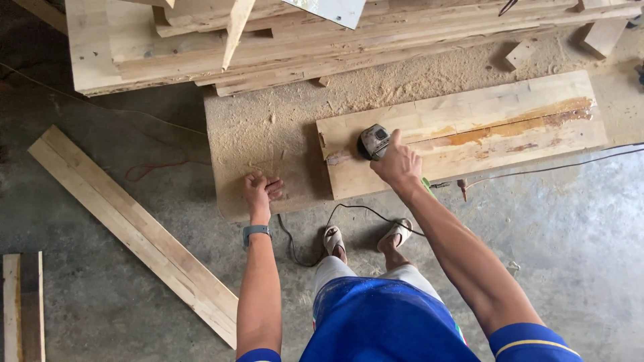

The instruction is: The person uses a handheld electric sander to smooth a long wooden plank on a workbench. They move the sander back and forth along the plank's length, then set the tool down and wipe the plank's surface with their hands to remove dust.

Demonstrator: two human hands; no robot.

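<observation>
The right hand (400, 164) holds a small grinder (373, 141) tight on the left end of a wood board (483, 131), and the left hand (261, 190) is a fist pressed on the dusty bench (261, 127)

A board (463, 134) is laid on a low bench (261, 127), toward its right end. A grinder (373, 141) is set on the board's left end, under the right hand (399, 164). The left hand (261, 191) is rested on the bench's near edge, left of the board. A lumber stack (201, 47) is piled behind the bench. A plank (134, 231) is laid on the floor (577, 228) to the left. A cord (335, 218) is trailed before the bench, by the feet (365, 238).
</observation>
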